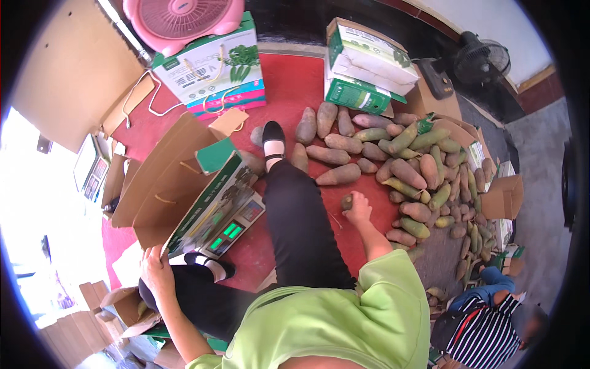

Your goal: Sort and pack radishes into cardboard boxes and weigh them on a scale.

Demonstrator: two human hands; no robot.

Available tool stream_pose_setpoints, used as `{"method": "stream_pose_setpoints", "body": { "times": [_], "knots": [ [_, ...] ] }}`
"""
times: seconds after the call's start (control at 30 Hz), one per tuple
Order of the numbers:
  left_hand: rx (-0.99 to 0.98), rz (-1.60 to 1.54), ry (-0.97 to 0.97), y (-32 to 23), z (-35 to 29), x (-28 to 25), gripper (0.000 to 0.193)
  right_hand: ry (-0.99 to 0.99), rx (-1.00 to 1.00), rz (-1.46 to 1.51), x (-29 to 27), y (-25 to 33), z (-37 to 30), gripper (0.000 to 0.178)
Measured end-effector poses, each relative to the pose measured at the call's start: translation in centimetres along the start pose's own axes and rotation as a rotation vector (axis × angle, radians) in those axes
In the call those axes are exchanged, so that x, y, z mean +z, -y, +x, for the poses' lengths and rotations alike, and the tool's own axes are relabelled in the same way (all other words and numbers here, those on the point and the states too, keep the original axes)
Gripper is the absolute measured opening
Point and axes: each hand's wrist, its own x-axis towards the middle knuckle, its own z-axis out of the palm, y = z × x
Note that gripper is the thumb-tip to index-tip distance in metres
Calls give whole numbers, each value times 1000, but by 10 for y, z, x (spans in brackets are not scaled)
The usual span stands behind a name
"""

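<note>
My left hand point(158, 270) is closed on the lower edge of a tall open cardboard box point(166, 166), whose flaps stand up. The box rests on or against a digital scale point(236, 224) with a lit green display; how they touch is partly hidden. My right hand point(359, 210) is wrapped round a radish point(347, 202), of which only a dark greenish end shows. To its right spreads a large heap of soil-dusted, green and reddish-brown radishes point(409, 173) on the red floor covering. Several more radishes lie near my outstretched foot.
A pink fan point(184, 21) stands on a white and green carton point(212, 67) at the far left. Stacked cartons point(369, 61) and a black fan point(482, 58) are at the back right. Another person in a striped top point(482, 332) is at the lower right. A second scale point(92, 169) sits far left.
</note>
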Motion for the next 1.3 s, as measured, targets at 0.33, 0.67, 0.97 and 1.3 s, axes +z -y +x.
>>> {"method": "stream_pose_setpoints", "body": {
  "times": [0.33,0.67,0.97,1.3],
  "knots": [
    [41,15,7,-3,4,-2,10,-408,-91,972,-47,-11,48,74],
    [73,19,-11,2,3,-2,7,-168,-838,1467,-258,215,-30,66],
    [100,56,-1,4,0,0,9,116,-1289,961,-240,383,-84,65],
    [128,70,-5,3,0,2,10,427,-1429,-369,-126,463,-89,67]
  ]
}}
